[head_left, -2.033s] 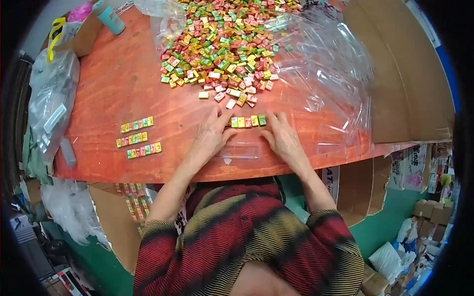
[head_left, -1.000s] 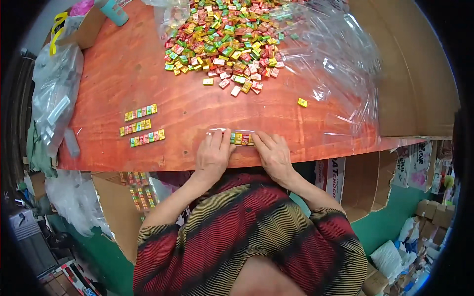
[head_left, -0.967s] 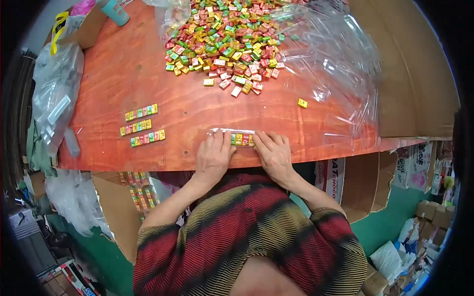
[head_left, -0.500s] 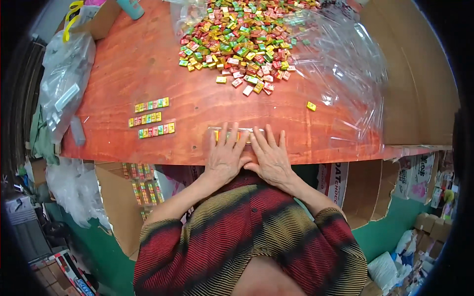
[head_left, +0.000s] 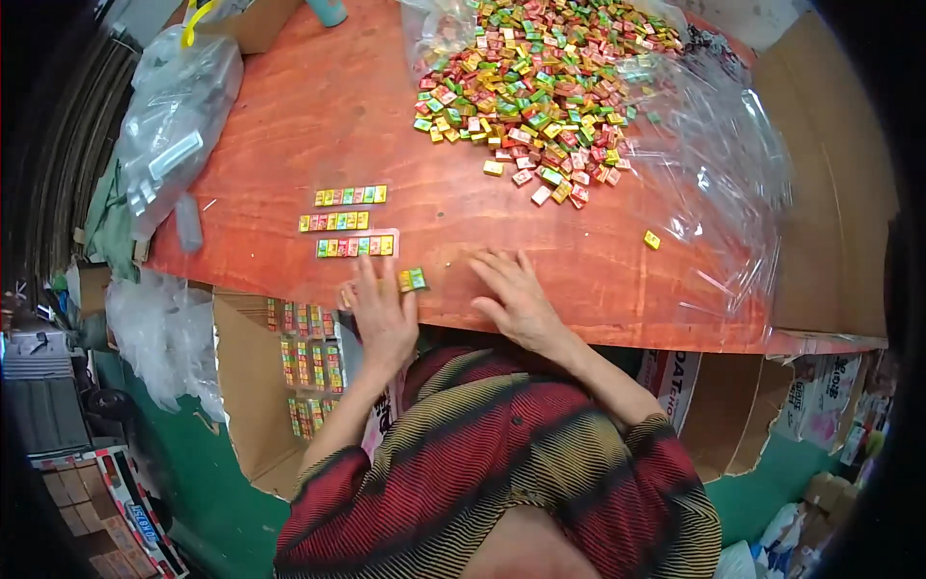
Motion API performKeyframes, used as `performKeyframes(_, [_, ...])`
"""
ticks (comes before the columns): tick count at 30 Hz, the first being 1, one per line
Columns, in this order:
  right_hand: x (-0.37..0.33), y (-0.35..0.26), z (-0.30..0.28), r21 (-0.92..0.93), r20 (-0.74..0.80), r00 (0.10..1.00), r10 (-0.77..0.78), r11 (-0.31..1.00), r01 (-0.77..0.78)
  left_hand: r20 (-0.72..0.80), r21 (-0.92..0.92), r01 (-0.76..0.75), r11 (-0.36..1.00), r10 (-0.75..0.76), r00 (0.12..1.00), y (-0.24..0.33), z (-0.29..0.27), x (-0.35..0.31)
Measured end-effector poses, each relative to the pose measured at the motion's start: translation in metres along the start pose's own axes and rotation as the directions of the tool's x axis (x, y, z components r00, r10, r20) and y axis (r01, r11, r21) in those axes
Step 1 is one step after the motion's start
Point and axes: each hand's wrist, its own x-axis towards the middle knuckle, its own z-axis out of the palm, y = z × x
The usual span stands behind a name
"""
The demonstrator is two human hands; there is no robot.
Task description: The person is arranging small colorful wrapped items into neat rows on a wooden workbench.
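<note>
My left hand lies stretched out over a short row of small boxes at the table's front edge. Green and yellow boxes of that row stick out to the right of its fingers; the rest is hidden beneath the hand. Just beyond its fingertips are three strips of small coloured boxes, one behind another: a near strip, a middle strip and a far strip. Clear plastic shows around the near one. Further right, my right hand rests on the table, open, its fingers apart and nothing in them.
A big heap of small red, yellow and green boxes covers the back of the red table. Clear plastic sleeves lie at the right beside a cardboard wall. One yellow box lies alone. Below left, an open carton holds packed strips.
Both hands were together over a clear-wrapped row at the middle front. My left hand has moved left with the row to beside the three strips; my right hand has come off it. The view has shifted.
</note>
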Motion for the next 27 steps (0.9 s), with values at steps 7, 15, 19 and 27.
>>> performKeyframes(7, [-0.048,0.015,-0.04,0.041,-0.099,0.979,0.178,0.984,-0.175,0.095,0.181,0.021,0.983,-0.039,0.995,-0.054,-0.014,0.043])
performKeyframes(15, [-0.063,0.068,-0.081,-0.532,-0.575,0.778,0.254,0.607,-0.591,0.154,0.234,-0.066,0.97,0.03,0.988,-0.105,-0.011,0.086])
performKeyframes(19, [-0.055,0.076,-0.062,-0.587,-0.539,0.821,0.189,0.615,-0.527,-0.074,0.368,-0.011,0.93,0.041,0.996,-0.118,-0.011,0.09])
performKeyframes(27, [-0.102,0.044,-0.089,-0.429,-0.661,0.741,0.116,0.752,-0.501,-0.184,-0.148,-0.444,0.884,0.416,0.89,0.03,0.005,0.057])
